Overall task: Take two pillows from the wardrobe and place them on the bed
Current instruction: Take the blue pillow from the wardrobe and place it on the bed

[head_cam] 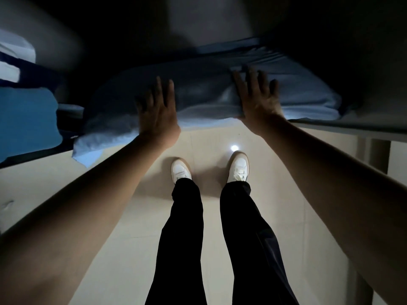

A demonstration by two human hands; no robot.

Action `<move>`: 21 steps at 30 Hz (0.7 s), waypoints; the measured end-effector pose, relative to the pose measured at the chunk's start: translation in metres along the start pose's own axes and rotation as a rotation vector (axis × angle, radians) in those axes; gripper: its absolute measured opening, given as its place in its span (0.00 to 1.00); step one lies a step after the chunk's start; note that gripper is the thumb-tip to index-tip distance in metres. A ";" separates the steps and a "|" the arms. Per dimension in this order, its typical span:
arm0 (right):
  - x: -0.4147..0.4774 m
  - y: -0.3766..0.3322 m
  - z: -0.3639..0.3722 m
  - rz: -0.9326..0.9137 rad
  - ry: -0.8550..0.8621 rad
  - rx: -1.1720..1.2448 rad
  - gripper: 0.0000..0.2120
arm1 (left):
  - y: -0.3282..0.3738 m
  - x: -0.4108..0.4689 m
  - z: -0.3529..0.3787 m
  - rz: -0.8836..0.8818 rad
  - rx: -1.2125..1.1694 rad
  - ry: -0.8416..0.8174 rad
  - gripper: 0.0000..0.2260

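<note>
A light blue pillow (204,100) lies on a wardrobe shelf (356,132) in dim light, its front edge hanging over the shelf towards me. My left hand (157,113) rests flat on top of the pillow's front left part, fingers and thumb spread. My right hand (257,100) lies on the pillow further right, fingers on top and the thumb tucked under the front edge. A darker blue layer shows under and behind the pillow. The bed is out of view.
A blue folded cloth (26,119) sits on the shelf to the left, with pale bedding (15,47) above it. Below are a beige tiled floor (123,216), my black trousers and white shoes (180,170). A wardrobe upright (378,155) stands at the right.
</note>
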State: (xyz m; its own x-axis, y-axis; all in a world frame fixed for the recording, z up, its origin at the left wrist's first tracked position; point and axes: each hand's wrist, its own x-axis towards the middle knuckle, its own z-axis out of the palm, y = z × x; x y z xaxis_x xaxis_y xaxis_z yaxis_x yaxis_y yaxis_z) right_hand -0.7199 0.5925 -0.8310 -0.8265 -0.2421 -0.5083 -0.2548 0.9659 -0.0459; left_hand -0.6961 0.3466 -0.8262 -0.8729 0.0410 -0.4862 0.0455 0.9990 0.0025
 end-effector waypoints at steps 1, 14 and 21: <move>0.004 -0.002 0.003 0.010 0.009 -0.002 0.42 | 0.004 0.001 0.003 -0.009 -0.023 0.001 0.44; -0.051 -0.005 -0.044 -0.012 0.011 0.113 0.28 | 0.021 -0.025 -0.042 0.080 0.088 -0.032 0.26; -0.142 -0.013 -0.090 0.033 -0.029 0.170 0.28 | 0.033 -0.094 -0.107 0.142 0.078 -0.004 0.13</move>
State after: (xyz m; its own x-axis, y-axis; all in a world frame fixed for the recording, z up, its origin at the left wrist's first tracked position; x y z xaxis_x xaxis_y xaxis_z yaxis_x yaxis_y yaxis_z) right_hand -0.6448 0.6057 -0.6810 -0.8173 -0.2092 -0.5369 -0.1369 0.9756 -0.1718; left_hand -0.6647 0.3778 -0.6873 -0.8533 0.1816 -0.4888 0.2063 0.9785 0.0035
